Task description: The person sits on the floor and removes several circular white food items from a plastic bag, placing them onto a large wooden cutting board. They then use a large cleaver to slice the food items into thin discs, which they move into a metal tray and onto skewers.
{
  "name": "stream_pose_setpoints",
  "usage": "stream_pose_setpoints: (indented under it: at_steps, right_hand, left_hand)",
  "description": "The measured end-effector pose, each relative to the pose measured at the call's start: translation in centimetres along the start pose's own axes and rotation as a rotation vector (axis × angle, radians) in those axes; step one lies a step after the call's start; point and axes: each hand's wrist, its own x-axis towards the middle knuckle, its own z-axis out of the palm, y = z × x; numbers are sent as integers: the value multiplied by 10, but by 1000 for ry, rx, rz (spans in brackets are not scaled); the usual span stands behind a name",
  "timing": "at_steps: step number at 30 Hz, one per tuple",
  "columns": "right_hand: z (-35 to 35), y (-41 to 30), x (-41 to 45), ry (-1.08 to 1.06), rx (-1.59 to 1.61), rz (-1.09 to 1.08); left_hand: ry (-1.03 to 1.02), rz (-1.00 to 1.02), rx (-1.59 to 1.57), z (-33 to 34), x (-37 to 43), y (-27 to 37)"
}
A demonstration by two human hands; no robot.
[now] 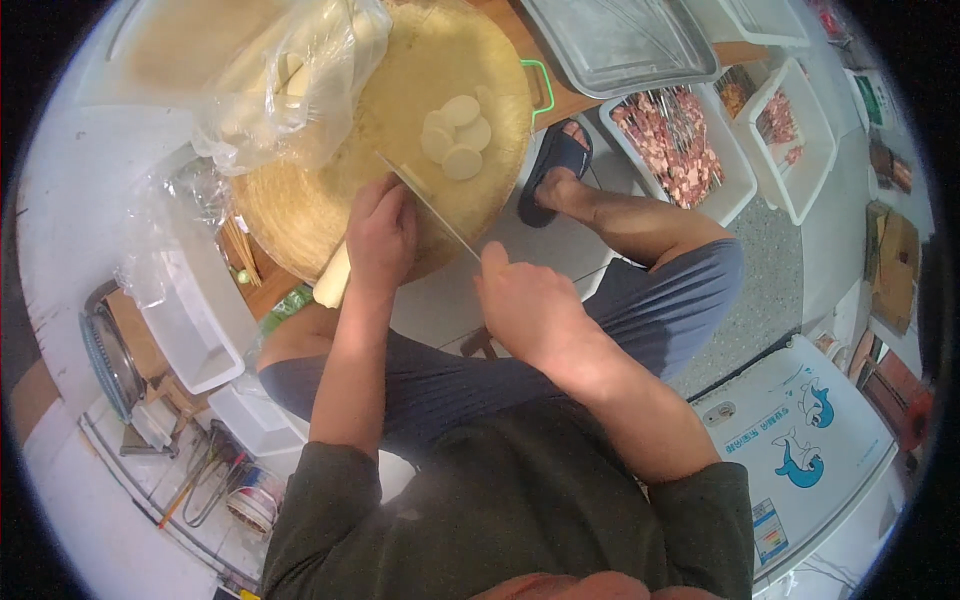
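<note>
A round wooden chopping block (300,217) stands before me. My right hand (529,307) is closed round the handle of a knife (435,210), whose blade, seen nearly edge-on, slants over the block. Close to the blade, my left hand (381,232) holds down a long pale peeled vegetable (334,279), its near end sticking out past the block's rim; the kind cannot be told. Right of the blade lie several thin round pale slices (462,162), partly overlapping. A clear plastic bag (300,97) with more long pale pieces rests at the block's upper left.
A metal tray (630,45) is at the upper right, near a white bin of skewered meat (671,146) and another white bin (814,150). Wooden skewers (241,251) and an empty white container (196,330) are on the left. A white freezer lid (802,442) is at lower right.
</note>
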Motion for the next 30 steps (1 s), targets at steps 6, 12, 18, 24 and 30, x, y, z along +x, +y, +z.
stream_pose_setpoints:
  at_steps: [6, 12, 18, 24, 30]
  right_hand:
    - [22, 4, 16, 42, 27, 27]
    - [22, 13, -3, 66, 27, 17]
    - [11, 36, -19, 201, 59, 7]
    - [-37, 22, 0, -102, 908, 109]
    - [-24, 36, 15, -241, 1374, 166]
  left_hand:
    - [20, 10, -18, 3, -5, -3]
    - [6, -35, -9, 1, -4, -8]
    - [-27, -79, -78, -1, -1, -8]
    - [-69, -10, -90, -6, -2, -8]
    - [-124, -47, -26, -4, 1, -8]
